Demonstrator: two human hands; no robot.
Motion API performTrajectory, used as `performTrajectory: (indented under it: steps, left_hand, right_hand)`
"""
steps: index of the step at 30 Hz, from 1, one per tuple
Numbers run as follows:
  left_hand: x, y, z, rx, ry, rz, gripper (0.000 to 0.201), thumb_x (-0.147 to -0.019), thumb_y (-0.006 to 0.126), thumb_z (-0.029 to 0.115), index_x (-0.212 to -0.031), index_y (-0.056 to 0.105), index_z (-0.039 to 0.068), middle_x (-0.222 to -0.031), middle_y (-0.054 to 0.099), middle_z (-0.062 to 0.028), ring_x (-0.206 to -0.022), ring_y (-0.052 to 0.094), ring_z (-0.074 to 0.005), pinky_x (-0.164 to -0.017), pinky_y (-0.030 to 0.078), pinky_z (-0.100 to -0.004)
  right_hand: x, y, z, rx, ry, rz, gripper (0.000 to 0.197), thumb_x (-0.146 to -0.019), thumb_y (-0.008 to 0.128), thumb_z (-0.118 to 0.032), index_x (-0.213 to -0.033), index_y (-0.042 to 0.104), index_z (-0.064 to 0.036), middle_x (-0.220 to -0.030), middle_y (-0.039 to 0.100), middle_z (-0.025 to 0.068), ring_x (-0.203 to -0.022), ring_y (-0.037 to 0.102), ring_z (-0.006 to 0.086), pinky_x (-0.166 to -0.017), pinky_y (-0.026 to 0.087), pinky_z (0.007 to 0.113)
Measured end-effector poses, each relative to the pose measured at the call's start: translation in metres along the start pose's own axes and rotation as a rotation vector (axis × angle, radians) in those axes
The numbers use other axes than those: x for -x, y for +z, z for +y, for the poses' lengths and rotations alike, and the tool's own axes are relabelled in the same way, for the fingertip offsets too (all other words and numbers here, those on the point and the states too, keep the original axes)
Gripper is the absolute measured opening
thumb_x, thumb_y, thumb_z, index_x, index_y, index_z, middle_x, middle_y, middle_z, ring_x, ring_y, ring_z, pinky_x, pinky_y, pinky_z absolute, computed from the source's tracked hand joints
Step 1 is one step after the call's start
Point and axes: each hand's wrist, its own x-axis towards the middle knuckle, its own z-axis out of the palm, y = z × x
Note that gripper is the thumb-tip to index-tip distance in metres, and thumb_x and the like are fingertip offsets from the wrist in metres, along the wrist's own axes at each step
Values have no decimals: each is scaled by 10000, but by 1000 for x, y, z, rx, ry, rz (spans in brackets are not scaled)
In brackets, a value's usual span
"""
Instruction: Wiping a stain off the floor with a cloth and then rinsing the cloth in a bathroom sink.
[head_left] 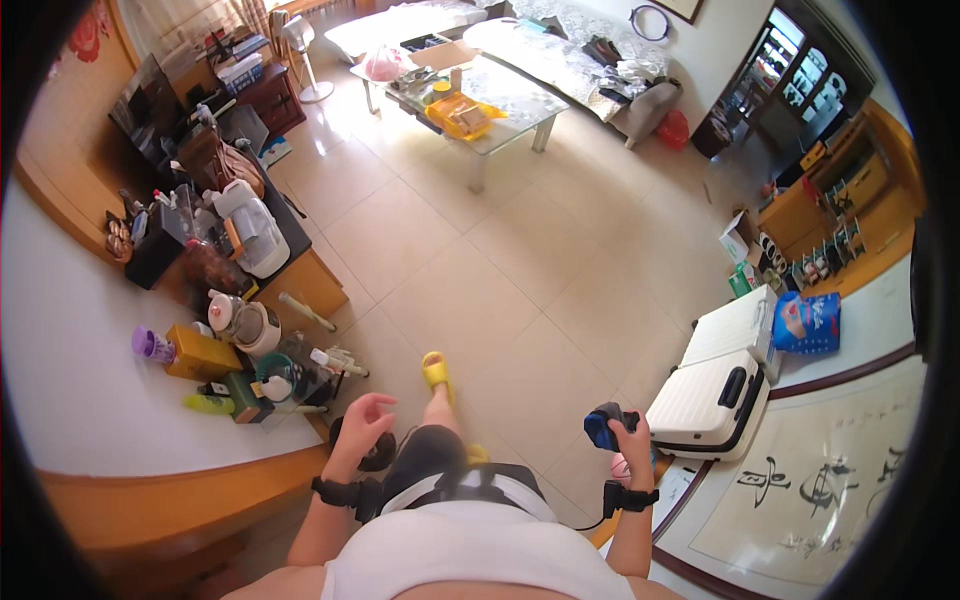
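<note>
My right hand (630, 440) is closed around a small dark blue and black bundle (602, 427) that looks soft, like folded cloth; its exact kind is unclear. It is held out in front of me on the right, to the left of a white hard-shell suitcase (698, 408). My left hand (366, 428) is raised at my left side with loosely bent fingers apart and nothing in them. Behind that hand is a dark round object (379, 455), partly hidden. A black strap (345, 492) circles my left wrist, and another strap (632, 497) circles my right wrist.
A glass coffee table (510, 125) stands ahead on the tiled floor (470, 270). Along the left runs a cluttered cabinet (310, 285). A blue bag (808, 322) sits near the suitcase, beside framed calligraphy (790, 510). A shoe rack (820, 262) is farther right.
</note>
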Motion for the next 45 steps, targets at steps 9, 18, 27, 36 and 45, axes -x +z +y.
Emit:
performTrajectory:
  steps: [9,18,27,36,45]
  left_hand:
    - [-184,-55,50,102,176,181,545,-773,595,-64,-1301,481,9,-756,542,26,-758,569,-74,-732,464,-213]
    - [-286,-112,88,-270,51,423,906,-781,532,14,-1475,-48,57,-1447,287,-188,-1324,331,-228,-996,381,-320]
    - [-422,-141,141,169,-77,395,490,-842,600,107,-1293,423,34,-1112,540,-71,-988,568,-146,-814,474,-267]
    - [-600,-156,276,170,-33,286,487,-836,525,-8,-1307,402,-3,-930,570,-57,-885,627,-179,-794,496,-265]
    - [-711,-192,322,203,-61,422,565,-831,483,-5,-1375,336,31,-1330,453,-155,-1110,549,-248,-869,463,-284]
  right_hand:
    - [-155,79,-89,17,-52,-39,360,-706,751,-222,-931,566,-11,-815,586,66,-765,549,158,-717,458,293]
    - [-274,166,-212,37,-101,-107,382,-710,751,-233,-958,557,-17,-823,595,74,-768,554,168,-721,463,298]
    - [-443,257,-268,23,-133,-194,402,-696,764,-240,-963,555,-25,-811,601,68,-756,558,164,-700,469,300]
    - [-619,310,-359,8,-160,-207,415,-702,750,-274,-973,550,-32,-826,594,73,-781,559,179,-728,464,308]
    - [-711,345,-421,-10,-119,-194,390,-719,737,-240,-974,539,-22,-841,568,61,-796,540,161,-740,450,295]
